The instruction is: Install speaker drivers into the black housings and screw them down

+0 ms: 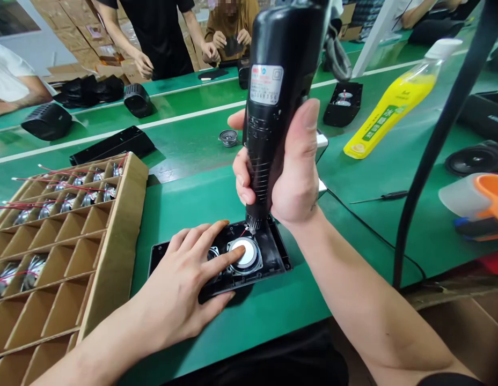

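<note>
My right hand is wrapped round a black electric screwdriver held upright, its tip down beside a speaker driver's frame. Under it lies a black speaker housing, open side up, on the green bench. Two round drivers sit in the housing; the right one, a speaker driver with a white disc on its back, shows more fully. My left hand spans the housing, thumb at the near edge and fingers toward the far wall. Its index finger presses on the white disc. The other driver is partly hidden beneath this hand.
A cardboard divider box with several wired drivers stands at left. A loose driver lies beyond the housing. At right are a yellow drink bottle, a thin screwdriver and a hanging black cable. Co-workers are across the bench.
</note>
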Demonstrator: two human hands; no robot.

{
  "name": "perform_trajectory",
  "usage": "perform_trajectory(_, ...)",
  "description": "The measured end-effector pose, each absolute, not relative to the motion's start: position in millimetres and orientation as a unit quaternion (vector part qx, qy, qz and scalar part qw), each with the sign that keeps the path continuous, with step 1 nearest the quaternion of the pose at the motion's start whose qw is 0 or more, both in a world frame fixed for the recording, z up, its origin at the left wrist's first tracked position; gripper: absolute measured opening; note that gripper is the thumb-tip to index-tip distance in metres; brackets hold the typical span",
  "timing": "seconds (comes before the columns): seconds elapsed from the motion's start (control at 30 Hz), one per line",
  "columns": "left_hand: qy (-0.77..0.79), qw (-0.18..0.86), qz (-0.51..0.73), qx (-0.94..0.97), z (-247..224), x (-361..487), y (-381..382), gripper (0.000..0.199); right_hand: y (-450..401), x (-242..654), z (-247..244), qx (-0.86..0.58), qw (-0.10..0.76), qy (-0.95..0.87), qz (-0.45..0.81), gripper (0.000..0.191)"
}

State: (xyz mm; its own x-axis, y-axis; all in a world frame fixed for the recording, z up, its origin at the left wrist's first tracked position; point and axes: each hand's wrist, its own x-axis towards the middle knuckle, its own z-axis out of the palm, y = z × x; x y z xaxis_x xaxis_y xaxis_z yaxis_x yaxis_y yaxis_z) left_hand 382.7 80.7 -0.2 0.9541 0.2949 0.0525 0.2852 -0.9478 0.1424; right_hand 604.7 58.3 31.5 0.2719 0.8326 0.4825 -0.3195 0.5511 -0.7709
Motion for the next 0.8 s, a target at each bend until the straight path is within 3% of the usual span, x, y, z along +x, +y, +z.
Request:
perform_trajectory(0.43,0.146,0.069,0.035,0.986,0.6,383.2,82.4,0.056,59.4,603.2,30.3,-0.288,0.741,-0.474,0.379,0.067)
perform_trajectory(0.8,0.153,0.076,0.042,0.984,0.9,383.7,80.0,0.055,58.1,601.4,29.9,-0.290,0.731,-0.474,0.396,0.052)
